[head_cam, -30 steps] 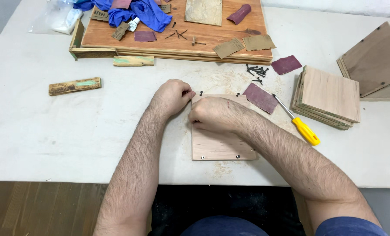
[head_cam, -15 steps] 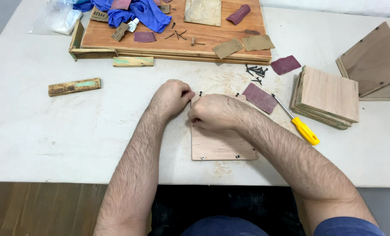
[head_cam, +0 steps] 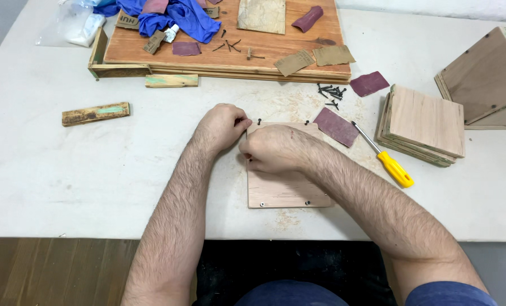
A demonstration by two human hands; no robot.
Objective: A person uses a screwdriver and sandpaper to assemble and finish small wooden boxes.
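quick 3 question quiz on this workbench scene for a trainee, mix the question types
1. True or false: the right hand is holding the yellow-handled screwdriver.
2. What lies under both hands? A) square wooden panel B) blue cloth C) stack of boards
3. Fill in: the loose dark screws lie on the table between the big wooden tray and the ____ of boards.

Key: 1 false, it lies on the table; 2 A; 3 stack.

A clear plastic bag (head_cam: 71,25) lies at the table's far-left corner.
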